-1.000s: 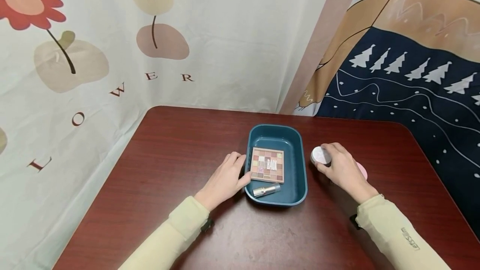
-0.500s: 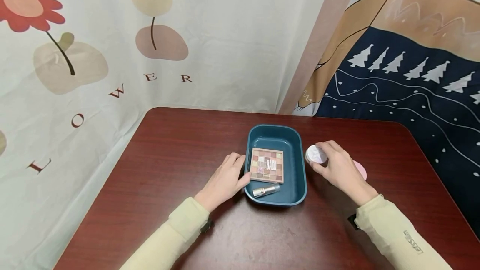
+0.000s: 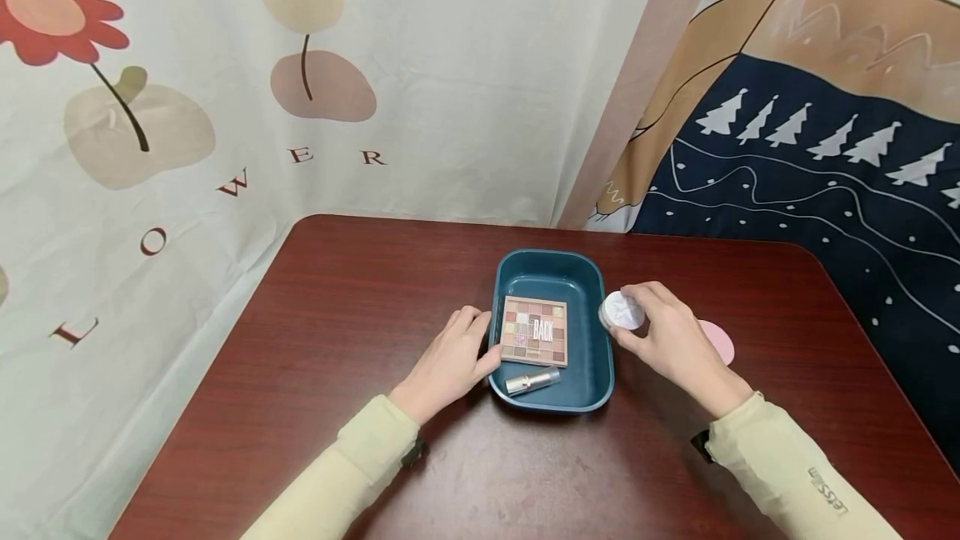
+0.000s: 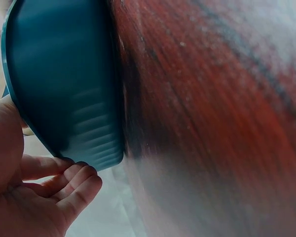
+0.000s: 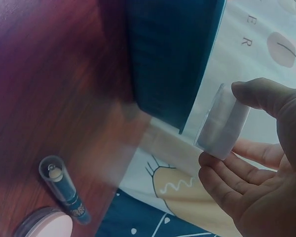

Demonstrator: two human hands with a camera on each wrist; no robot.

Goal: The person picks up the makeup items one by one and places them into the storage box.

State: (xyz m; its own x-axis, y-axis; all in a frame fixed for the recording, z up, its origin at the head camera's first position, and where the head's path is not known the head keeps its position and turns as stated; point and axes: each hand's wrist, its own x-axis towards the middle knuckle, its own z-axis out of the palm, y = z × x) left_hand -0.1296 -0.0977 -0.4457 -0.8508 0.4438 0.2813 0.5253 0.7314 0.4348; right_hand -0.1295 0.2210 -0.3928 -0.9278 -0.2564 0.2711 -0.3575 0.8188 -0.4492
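Pinches the white jar between fingers of the right hand by the three-o'clock rim of the blue bin; grips nine o'clock with the left hand. Looks mid-loading; likely needs lowering inside, toward twelve.

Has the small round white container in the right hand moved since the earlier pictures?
Yes: in the head view, the round white container has moved left toward the stationary teal rectangular tray and now visually overlaps its right rim.
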